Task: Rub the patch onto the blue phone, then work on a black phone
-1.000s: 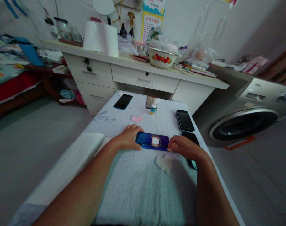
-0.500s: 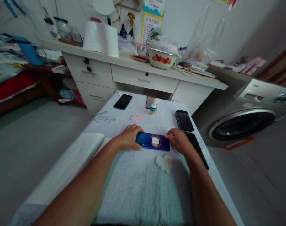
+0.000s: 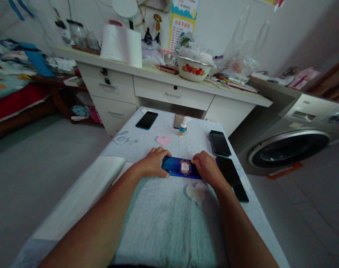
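A glossy blue phone [image 3: 175, 166] lies flat on the cloth-covered table, its back up, with a ring-shaped holder [image 3: 185, 167] stuck on it. My left hand [image 3: 155, 162] grips the phone's left end, thumb on the near edge and fingers on the far edge. My right hand [image 3: 205, 166] rests on the right end of the phone with its fingers pinched together. A small yellowish bit shows at those fingertips; what it is I cannot make out. Beyond the phone stands a small white spray bottle [image 3: 183, 127] with a blue and yellow label.
A dark phone [image 3: 147, 120] lies at the far left, another [image 3: 180, 121] behind the bottle. Stacked phones [image 3: 220, 143] and a black tablet [image 3: 233, 178] line the right side. A white desk [image 3: 172, 83] stands behind, a washing machine [image 3: 294, 130] to the right.
My right hand has slid left along the phone's back, toward the ring holder, and now covers its right end. My left hand and the phone stay in place.
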`<state>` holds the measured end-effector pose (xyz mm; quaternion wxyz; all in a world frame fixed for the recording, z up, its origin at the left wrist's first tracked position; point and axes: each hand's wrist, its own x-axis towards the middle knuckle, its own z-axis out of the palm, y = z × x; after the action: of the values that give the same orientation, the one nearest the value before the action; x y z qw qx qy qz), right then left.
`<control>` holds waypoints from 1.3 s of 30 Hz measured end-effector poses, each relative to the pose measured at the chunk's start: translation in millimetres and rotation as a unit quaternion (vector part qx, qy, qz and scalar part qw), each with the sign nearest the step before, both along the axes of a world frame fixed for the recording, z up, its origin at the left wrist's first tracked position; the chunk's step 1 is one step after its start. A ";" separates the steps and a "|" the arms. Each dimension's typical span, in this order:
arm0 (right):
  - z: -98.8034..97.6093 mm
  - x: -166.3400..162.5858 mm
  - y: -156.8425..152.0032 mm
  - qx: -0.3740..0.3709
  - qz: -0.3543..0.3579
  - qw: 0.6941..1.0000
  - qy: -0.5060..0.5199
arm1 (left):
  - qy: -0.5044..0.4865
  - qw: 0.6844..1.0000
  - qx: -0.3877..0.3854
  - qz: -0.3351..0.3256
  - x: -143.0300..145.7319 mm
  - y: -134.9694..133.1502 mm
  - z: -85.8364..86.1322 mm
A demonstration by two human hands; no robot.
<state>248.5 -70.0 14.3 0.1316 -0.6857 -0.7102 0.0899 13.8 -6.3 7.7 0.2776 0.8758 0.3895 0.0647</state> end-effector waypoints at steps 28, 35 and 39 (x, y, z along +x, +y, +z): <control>23.1 -13.0 -19.4 -0.100 0.131 0.985 0.056 | 0.007 1.000 0.007 -0.001 -0.2 -0.4 0.5; 27.5 -5.9 -20.0 -0.131 0.110 0.983 0.061 | 0.001 1.000 0.008 -0.007 -1.5 1.4 -2.5; 34.3 6.4 -23.8 -0.168 0.083 0.980 0.068 | -0.005 1.000 0.006 -0.003 -2.3 2.5 -5.1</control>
<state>254.9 -93.8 48.6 0.0544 -0.6293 -0.7286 0.2648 11.5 -3.8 2.6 0.2745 0.8784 0.3847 0.0708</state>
